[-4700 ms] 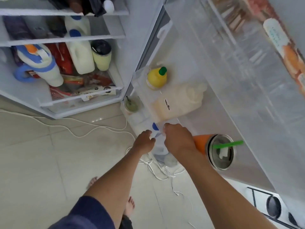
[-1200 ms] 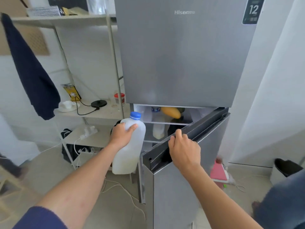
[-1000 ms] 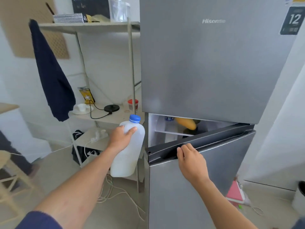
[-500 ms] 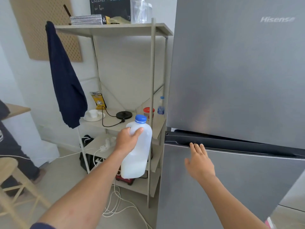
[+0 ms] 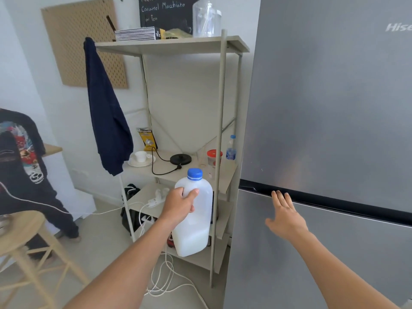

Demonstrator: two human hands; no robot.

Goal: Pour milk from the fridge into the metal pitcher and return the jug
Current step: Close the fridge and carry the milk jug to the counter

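My left hand grips the handle of a translucent milk jug with a blue cap, upright, milk filling its lower part. The jug hangs in front of the grey shelf rack, left of the grey fridge. Both fridge doors are shut. My right hand is open with fingers spread, flat at the lower fridge door just below the dark handle groove. No metal pitcher is in view.
A shelf rack stands left of the fridge with a kettle base, a cup on a saucer, a small water bottle and a red-lidded jar. A navy garment hangs off its corner. A wooden stool stands lower left. White cables lie on the floor.
The lower fridge door has swung shut under my right hand, whose fingers have let go of its edge and spread. My view has turned left. The jug stays in my left hand.
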